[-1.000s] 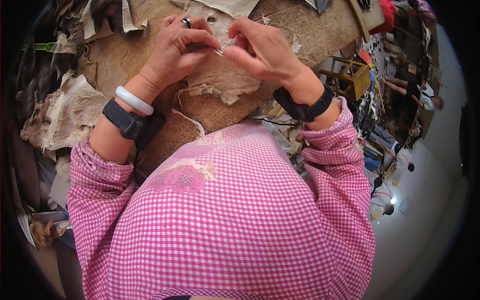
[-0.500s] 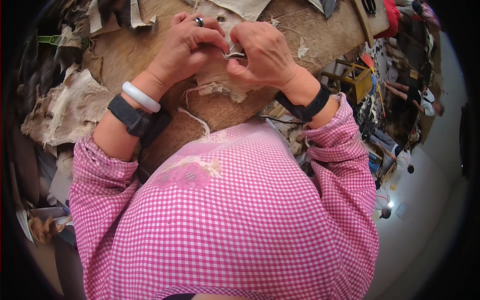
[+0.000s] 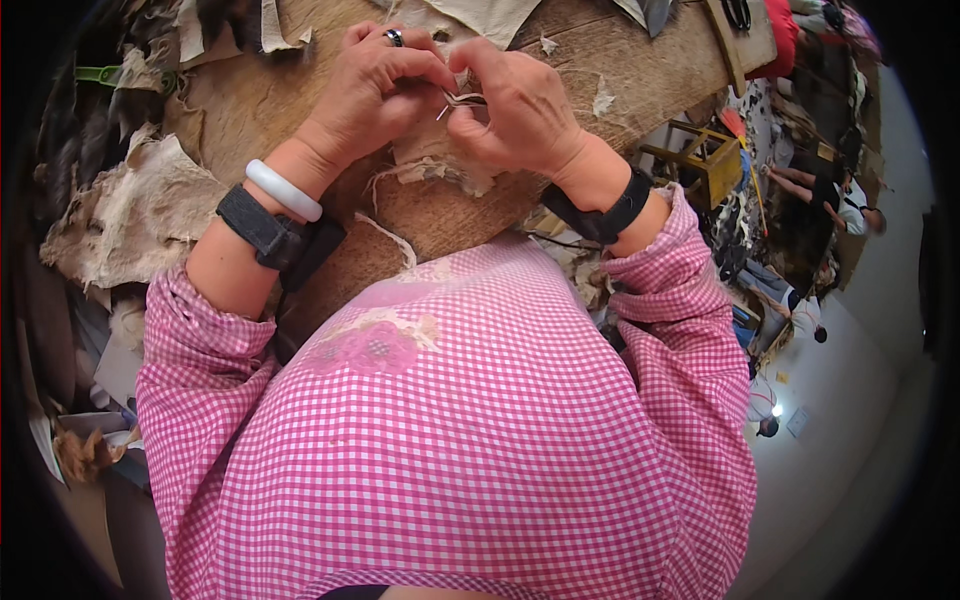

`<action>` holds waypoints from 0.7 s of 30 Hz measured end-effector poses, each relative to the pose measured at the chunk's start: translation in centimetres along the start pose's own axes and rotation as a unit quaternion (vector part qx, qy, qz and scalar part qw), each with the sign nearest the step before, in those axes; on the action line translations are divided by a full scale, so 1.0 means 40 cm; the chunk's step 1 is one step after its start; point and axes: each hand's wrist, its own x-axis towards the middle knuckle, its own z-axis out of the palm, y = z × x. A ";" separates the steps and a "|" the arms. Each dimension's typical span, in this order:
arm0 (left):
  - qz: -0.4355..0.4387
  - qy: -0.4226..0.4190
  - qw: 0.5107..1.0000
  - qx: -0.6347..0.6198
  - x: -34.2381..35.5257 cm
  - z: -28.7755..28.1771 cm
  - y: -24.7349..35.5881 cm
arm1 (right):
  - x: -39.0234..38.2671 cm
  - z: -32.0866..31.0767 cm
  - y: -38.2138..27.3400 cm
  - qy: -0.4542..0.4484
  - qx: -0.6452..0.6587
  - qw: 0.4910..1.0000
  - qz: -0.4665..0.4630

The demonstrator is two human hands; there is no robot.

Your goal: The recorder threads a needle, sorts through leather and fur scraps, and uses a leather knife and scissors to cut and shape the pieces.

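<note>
Both hands meet over a worn wooden board at the top middle. My left hand (image 3: 372,92), with a dark ring, is closed in a pinch on the folded edge of a pale piece of hide (image 3: 440,168). My right hand (image 3: 522,112) grips the same folded edge from the right, thumb and forefinger curled round it. A thin shiny needle-like tip (image 3: 442,113) sticks out of the fold between the hands; its other end is hidden. The hide has a ragged lower edge, and a pale strip (image 3: 388,240) lies on the board below it.
More hide scraps (image 3: 130,215) lie to the left, beside a green-handled tool (image 3: 98,75). At the upper right of the wooden board (image 3: 640,80) are a dark blade (image 3: 657,15) and black scissor handles (image 3: 738,14). A yellow stool (image 3: 705,165) and other people are farther right.
My right hand has shifted slightly left and its thumb and forefinger have moved apart a little. The needle-like tip now points down and left below the fold.
</note>
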 end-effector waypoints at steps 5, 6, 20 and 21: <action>0.005 0.012 1.000 -0.001 0.001 0.004 -0.002 | -0.005 -0.004 -0.018 0.023 0.042 0.995 0.088; 0.011 0.019 1.000 -0.002 0.001 0.005 -0.003 | -0.002 -0.003 -0.019 0.022 0.042 0.995 0.086; 0.019 0.052 0.998 -0.004 -0.002 0.017 -0.012 | 0.026 -0.045 -0.036 0.004 -0.157 0.972 -0.173; 0.022 0.057 0.998 -0.008 -0.002 0.018 -0.013 | 0.029 -0.045 -0.032 0.005 -0.156 0.972 -0.174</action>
